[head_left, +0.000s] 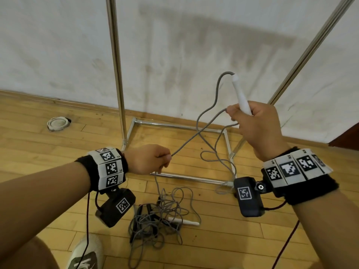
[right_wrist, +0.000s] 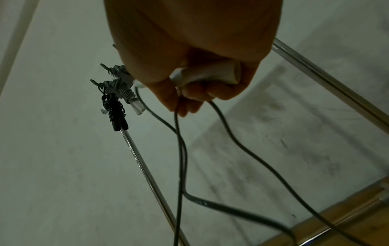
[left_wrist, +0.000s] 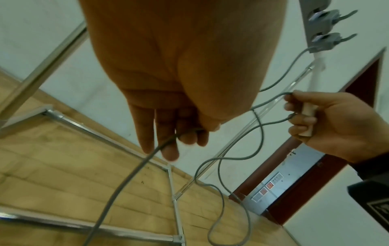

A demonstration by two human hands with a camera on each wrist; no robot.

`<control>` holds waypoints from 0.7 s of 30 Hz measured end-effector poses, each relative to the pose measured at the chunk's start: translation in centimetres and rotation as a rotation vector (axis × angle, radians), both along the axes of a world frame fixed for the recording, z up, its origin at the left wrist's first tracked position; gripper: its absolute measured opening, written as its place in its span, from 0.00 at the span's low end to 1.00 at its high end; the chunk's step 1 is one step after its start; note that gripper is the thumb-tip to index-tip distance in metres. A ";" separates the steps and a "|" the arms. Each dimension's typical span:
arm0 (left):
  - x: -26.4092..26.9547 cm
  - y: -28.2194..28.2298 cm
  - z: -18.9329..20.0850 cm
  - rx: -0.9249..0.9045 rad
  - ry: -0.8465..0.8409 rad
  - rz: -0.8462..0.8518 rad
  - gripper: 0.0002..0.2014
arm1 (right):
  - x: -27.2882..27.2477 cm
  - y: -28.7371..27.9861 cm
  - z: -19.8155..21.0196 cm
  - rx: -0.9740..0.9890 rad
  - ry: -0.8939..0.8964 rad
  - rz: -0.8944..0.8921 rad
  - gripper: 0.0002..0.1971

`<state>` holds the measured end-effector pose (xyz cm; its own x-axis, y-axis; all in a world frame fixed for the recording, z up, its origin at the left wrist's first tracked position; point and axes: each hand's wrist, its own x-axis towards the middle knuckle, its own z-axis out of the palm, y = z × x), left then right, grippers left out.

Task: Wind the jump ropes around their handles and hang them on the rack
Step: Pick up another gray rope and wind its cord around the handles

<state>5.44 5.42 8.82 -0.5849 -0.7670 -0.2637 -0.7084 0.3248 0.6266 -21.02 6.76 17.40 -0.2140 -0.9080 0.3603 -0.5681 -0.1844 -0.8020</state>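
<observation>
The grey rope (head_left: 186, 144) ran from the white handle (head_left: 240, 96), gripped upright in the right hand (head_left: 258, 125), down to the left hand (head_left: 149, 159), which pinched it. Below them a tangled pile of cords (head_left: 157, 220) with a second white handle (head_left: 184, 222) lay on the wooden floor (head_left: 48, 144). The shiny metal rack (head_left: 116, 65) stood behind, and two wound ropes (right_wrist: 118, 96) hung on its hooks.

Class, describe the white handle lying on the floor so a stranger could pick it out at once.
Start at the metal rack by the wall and look down at the wooden floor in front of its base. There a tangled pile of grey rope lies; the white handle lies flat at its right edge, unlike the dark handles beside it.
</observation>
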 end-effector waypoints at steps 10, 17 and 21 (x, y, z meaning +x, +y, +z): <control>-1.7 0.4 3.9 -0.287 0.033 -0.061 0.16 | 0.2 1.4 -1.9 -0.112 0.499 0.029 0.13; -2.6 0.7 6.2 -0.330 0.252 -0.071 0.17 | 3.6 2.8 -2.8 0.008 0.361 0.438 0.06; -2.1 0.6 5.8 -0.264 0.299 -0.034 0.15 | 3.8 2.5 -2.9 0.015 0.320 0.380 0.13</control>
<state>3.35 5.98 14.63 -0.6321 -0.7646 0.1259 -0.4933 0.5224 0.6955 -17.26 9.29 14.52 0.2524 -0.9061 0.3397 -0.6815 -0.4156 -0.6023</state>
